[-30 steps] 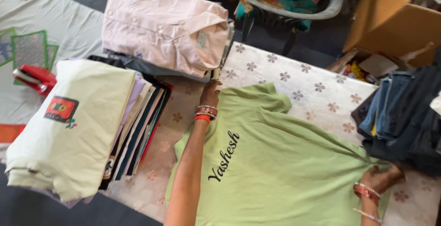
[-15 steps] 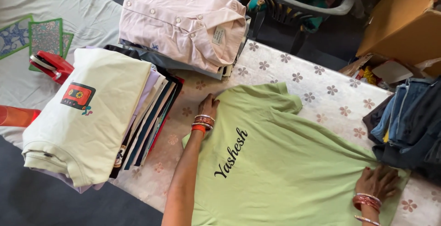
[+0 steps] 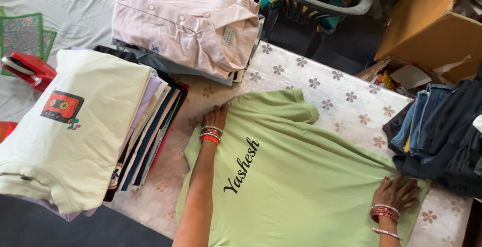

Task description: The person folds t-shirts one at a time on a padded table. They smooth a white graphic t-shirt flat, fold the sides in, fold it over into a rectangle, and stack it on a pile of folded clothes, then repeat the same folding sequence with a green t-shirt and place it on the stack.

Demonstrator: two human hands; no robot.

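green T-shirt (image 3: 301,176), both hands flat on it

Green T-shirt (image 3: 311,176) matt cloth; table cover (image 3: 346,93) glossy plastic; box (image 3: 432,26) cardboard.

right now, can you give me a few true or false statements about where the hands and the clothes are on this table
1. Both hands press flat on the light green t-shirt. True: left hand near the shoulder, right hand near the hem.
2. The pink shirt is spread open. False: it lies folded on a pile.
3. A cream t-shirt tops the stack left of the green one. True.
4. The jeans lie under the left hand. False: they sit beside the right hand.
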